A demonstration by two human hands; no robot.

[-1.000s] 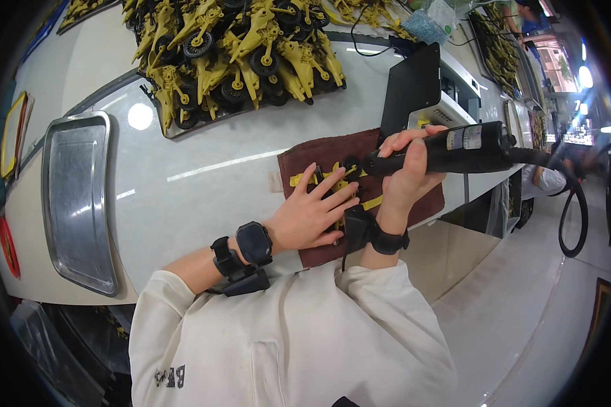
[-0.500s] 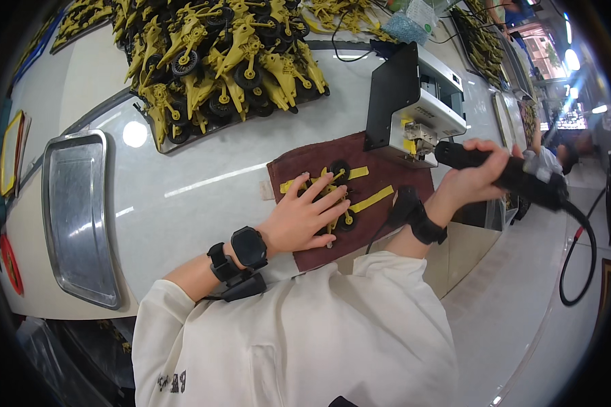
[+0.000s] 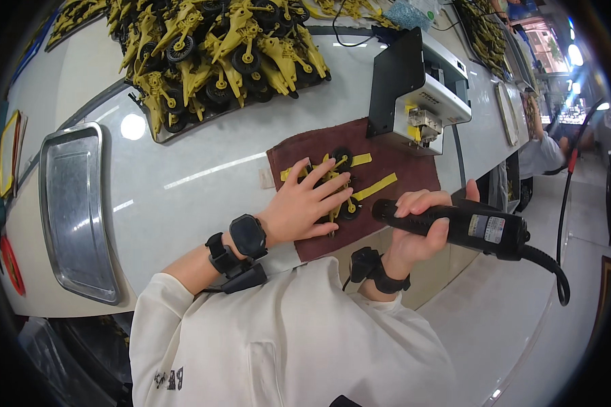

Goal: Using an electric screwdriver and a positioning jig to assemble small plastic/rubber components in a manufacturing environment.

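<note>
Nearly crosswise, black power tool [image 3: 463, 222], nose [image 3: 383, 211] leftward.

The tray [image 3: 72, 214] is bare metal, smooth and shiny, with pale reflections streaking its bottom. The worktop [image 3: 197, 146] looks hard, smooth and glossy, mirroring a round light and a long bright line. The mat [image 3: 404, 166] is brown cloth, matt and slightly rough. The power tool [image 3: 492, 230] appears to be black plastic with a low sheen, its labels smooth and paper-like. The piled parts [image 3: 241, 34] look like semi-matt yellow plastic, and the yellow strips [image 3: 375, 186] seem flat and dull. A bright metal fitting [image 3: 426, 125] fronts the machine [image 3: 448, 102], whose black side panel [image 3: 392, 81] is matt. The sweatshirt [image 3: 292, 325] is soft, matt cloth; the watch face [image 3: 248, 236] is dark and smooth
</note>
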